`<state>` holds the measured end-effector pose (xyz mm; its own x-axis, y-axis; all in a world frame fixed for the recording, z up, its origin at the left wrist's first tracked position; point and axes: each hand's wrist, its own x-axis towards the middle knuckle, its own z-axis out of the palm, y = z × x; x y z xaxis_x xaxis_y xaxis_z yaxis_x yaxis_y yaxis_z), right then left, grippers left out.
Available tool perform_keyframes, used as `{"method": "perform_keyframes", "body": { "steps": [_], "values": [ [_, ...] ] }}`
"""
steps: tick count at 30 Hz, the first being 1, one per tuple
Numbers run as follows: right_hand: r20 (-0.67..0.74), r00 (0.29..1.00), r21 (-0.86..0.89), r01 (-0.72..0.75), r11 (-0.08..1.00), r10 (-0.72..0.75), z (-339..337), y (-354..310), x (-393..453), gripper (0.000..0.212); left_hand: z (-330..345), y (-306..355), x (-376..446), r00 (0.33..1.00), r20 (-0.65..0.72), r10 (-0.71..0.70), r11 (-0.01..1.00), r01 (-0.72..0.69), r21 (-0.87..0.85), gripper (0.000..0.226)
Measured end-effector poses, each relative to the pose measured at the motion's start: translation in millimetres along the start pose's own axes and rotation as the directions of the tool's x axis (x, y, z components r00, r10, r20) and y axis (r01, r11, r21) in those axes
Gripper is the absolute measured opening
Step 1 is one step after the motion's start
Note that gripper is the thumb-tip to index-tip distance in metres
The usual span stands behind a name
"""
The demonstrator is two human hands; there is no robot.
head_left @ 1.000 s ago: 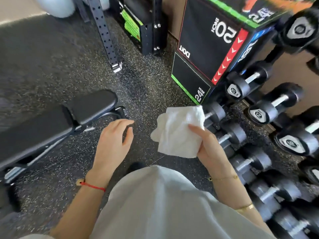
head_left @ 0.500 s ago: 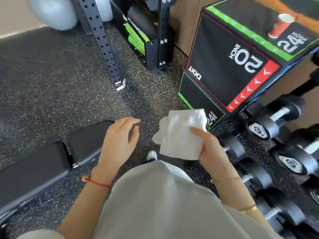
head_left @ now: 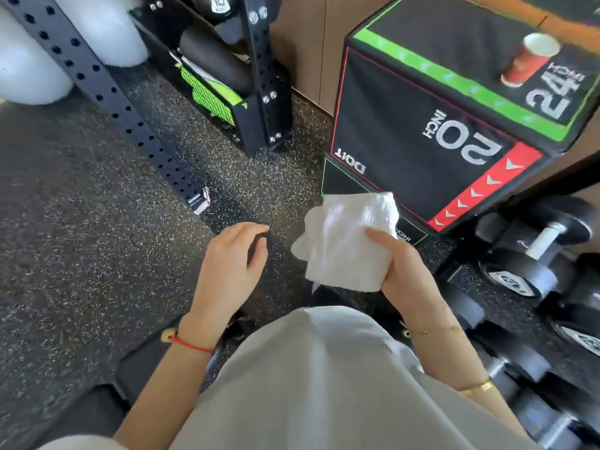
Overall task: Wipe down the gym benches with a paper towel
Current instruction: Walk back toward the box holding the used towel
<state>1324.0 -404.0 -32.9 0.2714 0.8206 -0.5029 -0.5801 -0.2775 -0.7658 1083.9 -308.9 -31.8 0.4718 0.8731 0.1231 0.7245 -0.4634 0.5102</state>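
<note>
My right hand (head_left: 406, 271) grips a folded white paper towel (head_left: 347, 241) in front of my body, thumb laid across its face. My left hand (head_left: 230, 267) hovers beside it over the floor, fingers loosely curled and holding nothing. The black padded gym bench (head_left: 143, 371) shows only as a dark pad at the lower left, mostly behind my left forearm and my grey shirt.
A black plyo box (head_left: 422, 125) marked 20 and 24 inch stands ahead right, a red paper cup (head_left: 526, 60) on top. Dumbbells (head_left: 532, 254) line the right side. A black perforated rack upright (head_left: 107, 95) slants across the left; a storage rack (head_left: 246, 92) stands behind it on speckled rubber floor.
The view has swung up and away from the bench, which slid to the lower left and mostly out of sight. Both hands keep their poses; the towel stays in my right hand.
</note>
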Motion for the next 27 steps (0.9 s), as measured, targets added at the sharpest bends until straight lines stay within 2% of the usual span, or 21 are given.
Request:
{"method": "perform_keyframes", "body": {
  "steps": [8,14,17,27],
  "values": [
    [-0.015,0.999,0.074,0.033,0.997,-0.032,1,-65,126,0.033,26,-7,163,0.998,0.028,0.056,0.998,-0.056,-0.011,0.026],
    [-0.121,0.99,0.066,0.073,0.995,-0.065,-5,-153,231,0.035,43,10,316,0.99,0.025,0.14,0.99,-0.14,-0.022,0.025],
    [-0.123,0.985,0.078,0.129,0.989,-0.119,-9,-200,280,0.035,56,21,383,0.98,0.008,0.198,0.98,-0.197,-0.039,0.024],
    [-0.298,0.938,0.148,0.229,0.962,-0.177,-21,-316,406,0.038,101,56,546,0.94,0.051,0.338,0.939,-0.332,-0.088,0.025]
  ]
}}
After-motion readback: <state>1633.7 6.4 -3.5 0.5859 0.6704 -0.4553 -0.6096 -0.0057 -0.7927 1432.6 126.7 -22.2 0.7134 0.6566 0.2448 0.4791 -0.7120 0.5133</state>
